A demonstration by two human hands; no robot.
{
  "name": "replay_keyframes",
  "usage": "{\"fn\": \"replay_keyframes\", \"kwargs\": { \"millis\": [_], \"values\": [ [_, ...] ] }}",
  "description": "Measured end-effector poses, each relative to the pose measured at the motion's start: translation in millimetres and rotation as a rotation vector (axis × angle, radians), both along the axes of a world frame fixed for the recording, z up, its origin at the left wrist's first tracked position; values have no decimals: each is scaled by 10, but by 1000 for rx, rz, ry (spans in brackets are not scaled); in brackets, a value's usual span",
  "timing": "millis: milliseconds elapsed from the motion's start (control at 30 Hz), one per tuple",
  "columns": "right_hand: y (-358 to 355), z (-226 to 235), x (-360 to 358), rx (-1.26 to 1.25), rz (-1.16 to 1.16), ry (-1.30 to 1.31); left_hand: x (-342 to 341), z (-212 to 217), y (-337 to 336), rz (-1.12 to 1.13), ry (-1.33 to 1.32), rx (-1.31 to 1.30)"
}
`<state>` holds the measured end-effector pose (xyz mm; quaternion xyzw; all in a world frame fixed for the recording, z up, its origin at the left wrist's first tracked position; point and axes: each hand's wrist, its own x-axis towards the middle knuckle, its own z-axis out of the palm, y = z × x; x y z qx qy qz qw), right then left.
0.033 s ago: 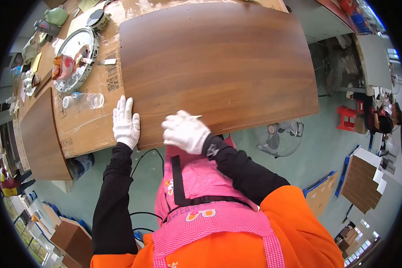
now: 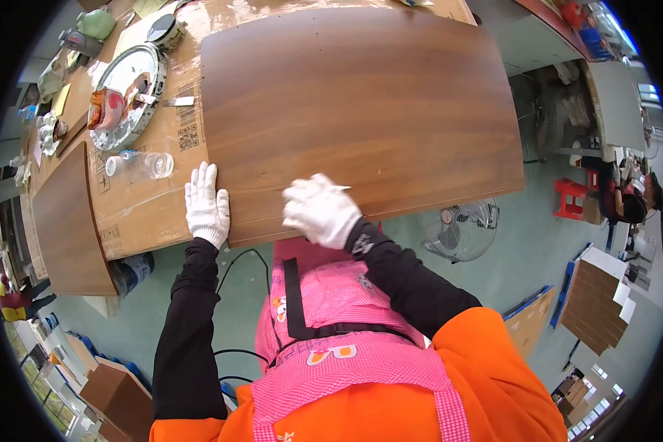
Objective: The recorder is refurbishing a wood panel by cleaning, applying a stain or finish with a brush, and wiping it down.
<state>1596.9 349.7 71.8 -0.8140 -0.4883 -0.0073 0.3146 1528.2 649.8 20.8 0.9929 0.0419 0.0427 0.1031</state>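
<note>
A large brown wood-grain panel (image 2: 361, 110) lies flat before me on a tape-covered worktable (image 2: 155, 221). My left hand (image 2: 207, 206), in a white knit glove, rests flat with stretched fingers at the panel's lower left corner. Over the panel's near edge, my right hand (image 2: 320, 210) is curled in the same kind of glove. A small pale pointed piece (image 2: 342, 187) sticks out from its fingers; the rest of it is hidden in the grip.
Left of the panel are a clear plastic bottle (image 2: 141, 165), a putty-smeared round lid (image 2: 116, 132), a putty knife (image 2: 180, 102) and an open tin (image 2: 165, 32). A second brown panel (image 2: 72, 228) lies farther left. On the floor stands a fan (image 2: 460, 230).
My right hand has slid a little to the right along the panel's near edge, with the pale piece still in it. My left hand stays at the corner.
</note>
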Motion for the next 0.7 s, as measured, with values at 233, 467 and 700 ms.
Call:
{"fn": "replay_keyframes", "kwargs": {
  "millis": [233, 467, 700],
  "values": [
    [-1809, -517, 316, -99, -1072, -137, 8, 79, -45, -6, -124, -123],
    [-1826, -558, 249, -174, -1215, -240, -28, 38, -8, 44, -217, -162],
    [-1810, -523, 267, -190, -1213, -231, -32, 29, 3, 43, -205, -125]
  ]
}}
